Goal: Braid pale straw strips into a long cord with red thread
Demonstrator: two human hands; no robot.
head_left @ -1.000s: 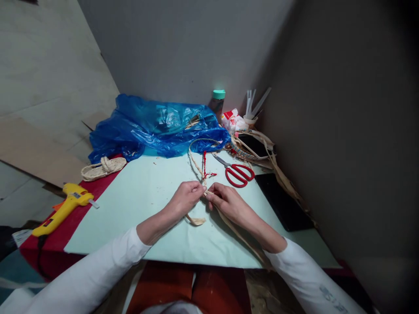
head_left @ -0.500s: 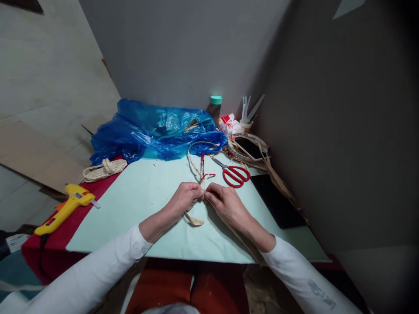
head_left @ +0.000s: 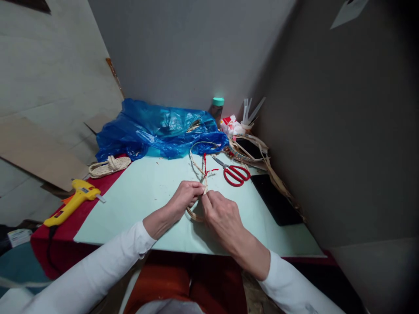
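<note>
My left hand (head_left: 186,197) and my right hand (head_left: 220,214) meet over the pale green sheet (head_left: 144,196), both pinched on a tan straw braid (head_left: 196,163). The braid loops away from my fingers toward the blue bag, and a red thread (head_left: 205,165) is tied on it. A loose strip end curls under my left hand. Red-handled scissors (head_left: 235,173) lie just beyond my right hand.
A crumpled blue plastic bag (head_left: 157,128) fills the back. A yellow glue gun (head_left: 70,203) lies on the red cloth at left, with a coiled straw bundle (head_left: 108,165) behind it. A green-capped bottle (head_left: 217,107), glue sticks (head_left: 250,111), loose straw strips (head_left: 262,152) and a black slab (head_left: 275,198) are at right.
My right hand has drawn closer to me and turned inward over the braid. The long strip that trailed under my right forearm is no longer visible. The view shifted slightly.
</note>
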